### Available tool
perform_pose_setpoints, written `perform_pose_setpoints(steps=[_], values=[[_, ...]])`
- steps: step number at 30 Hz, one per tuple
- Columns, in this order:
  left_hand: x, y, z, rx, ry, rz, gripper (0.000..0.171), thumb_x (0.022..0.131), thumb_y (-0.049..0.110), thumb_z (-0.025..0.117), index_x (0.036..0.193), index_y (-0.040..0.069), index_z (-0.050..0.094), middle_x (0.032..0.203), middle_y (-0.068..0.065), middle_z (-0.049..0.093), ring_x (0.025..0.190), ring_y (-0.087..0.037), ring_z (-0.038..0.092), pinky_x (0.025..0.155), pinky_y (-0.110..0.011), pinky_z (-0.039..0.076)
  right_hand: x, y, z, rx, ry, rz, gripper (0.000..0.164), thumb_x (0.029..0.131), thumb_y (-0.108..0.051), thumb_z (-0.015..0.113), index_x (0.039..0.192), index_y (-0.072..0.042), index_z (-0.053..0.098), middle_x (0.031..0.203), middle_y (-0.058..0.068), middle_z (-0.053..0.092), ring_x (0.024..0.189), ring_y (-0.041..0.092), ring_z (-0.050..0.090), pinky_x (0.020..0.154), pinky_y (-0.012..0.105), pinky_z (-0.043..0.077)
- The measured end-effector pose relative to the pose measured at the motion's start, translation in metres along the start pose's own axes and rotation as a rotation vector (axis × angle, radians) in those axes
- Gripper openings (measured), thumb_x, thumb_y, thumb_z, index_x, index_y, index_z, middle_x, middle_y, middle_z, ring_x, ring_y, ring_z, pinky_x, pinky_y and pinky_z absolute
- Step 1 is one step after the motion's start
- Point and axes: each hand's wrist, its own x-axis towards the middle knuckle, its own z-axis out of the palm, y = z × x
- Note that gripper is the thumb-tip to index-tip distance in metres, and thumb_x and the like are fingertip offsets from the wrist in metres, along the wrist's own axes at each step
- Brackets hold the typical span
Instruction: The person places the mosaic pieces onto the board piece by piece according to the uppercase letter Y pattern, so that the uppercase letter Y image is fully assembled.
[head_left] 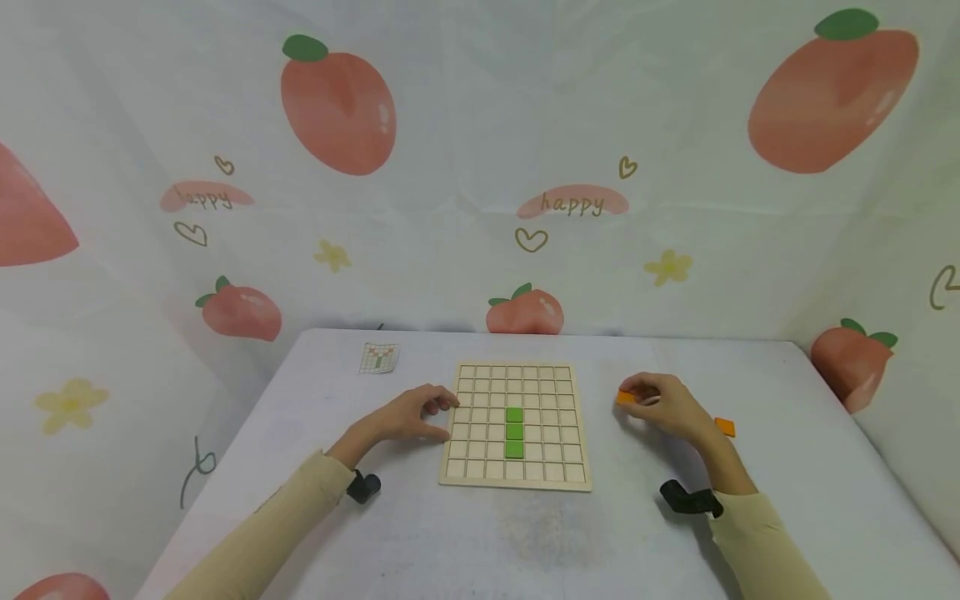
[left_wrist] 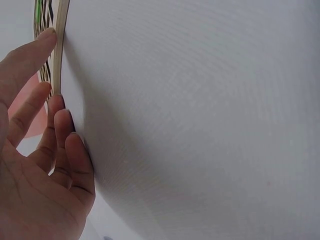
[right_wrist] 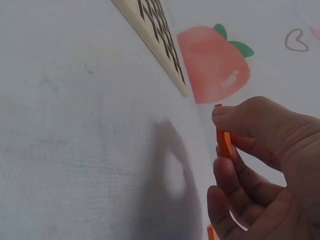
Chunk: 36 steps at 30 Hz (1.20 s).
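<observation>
A wooden grid board (head_left: 487, 482) lies mid-table, with three green square tiles (head_left: 514, 431) in one column of its cells. My left hand (head_left: 411, 414) rests at the board's left edge, thumb and fingertips (left_wrist: 47, 35) touching the rim and nothing held. Right of the board, my right hand (head_left: 670, 406) pinches an orange square tile (right_wrist: 223, 134) between thumb and fingers, raised over the table. Another orange tile (head_left: 724, 427) lies on the table just right of that hand, partly showing at the bottom of the right wrist view.
A small card (head_left: 378, 358) printed with a coloured grid pattern lies at the table's back left. Behind the white table (head_left: 420, 550) hangs a cloth (head_left: 442, 250) printed with peaches, hearts and flowers. A dark camera strap sits on each wrist.
</observation>
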Motion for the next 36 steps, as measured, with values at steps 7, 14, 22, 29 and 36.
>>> perform_pose_setpoints(steps=[7,14,22,29,36], values=[[0.000,-0.001,0.000,0.004,0.005,-0.005,0.049,0.085,0.020,0.085,0.128,0.009,0.063,0.115,-0.001,0.059,0.103,-0.021,0.056,0.094,-0.042,0.047,0.006,-0.009,0.006,0.061,0.030,-0.047,0.026,0.087,-0.007,0.081,0.109,0.002,0.073,0.104,0.011,0.071,0.089,0.024,0.062,0.078,0.028,0.054],[0.002,0.000,0.000,0.006,0.006,-0.013,0.050,0.085,0.020,0.085,0.128,0.010,0.063,0.115,-0.001,0.059,0.103,-0.021,0.056,0.094,-0.042,0.047,0.016,-0.019,0.016,0.119,0.023,-0.085,0.026,0.087,-0.007,0.082,0.109,0.004,0.072,0.103,0.011,0.071,0.088,0.022,0.062,0.079,0.028,0.054],[0.002,-0.001,0.000,0.019,0.008,-0.022,0.050,0.085,0.018,0.086,0.128,0.011,0.063,0.115,0.001,0.059,0.102,-0.018,0.056,0.094,-0.039,0.047,0.034,-0.030,0.037,0.151,-0.061,-0.136,0.025,0.087,-0.004,0.081,0.107,0.006,0.070,0.100,0.011,0.068,0.088,0.025,0.061,0.080,0.031,0.054],[0.002,-0.001,0.002,0.010,0.004,-0.023,0.050,0.085,0.019,0.085,0.129,0.010,0.062,0.115,0.000,0.059,0.104,-0.020,0.056,0.094,-0.041,0.047,0.047,-0.043,0.061,0.113,-0.104,-0.141,0.022,0.086,-0.005,0.081,0.104,0.002,0.071,0.094,0.005,0.066,0.085,0.022,0.060,0.079,0.035,0.053],[0.001,0.000,0.001,0.007,0.006,-0.020,0.049,0.085,0.019,0.085,0.128,0.010,0.063,0.115,0.000,0.059,0.104,-0.021,0.056,0.095,-0.042,0.047,0.057,-0.058,0.081,0.116,-0.124,-0.159,0.022,0.087,-0.009,0.081,0.104,0.000,0.072,0.094,0.004,0.066,0.084,0.020,0.061,0.078,0.037,0.052]])
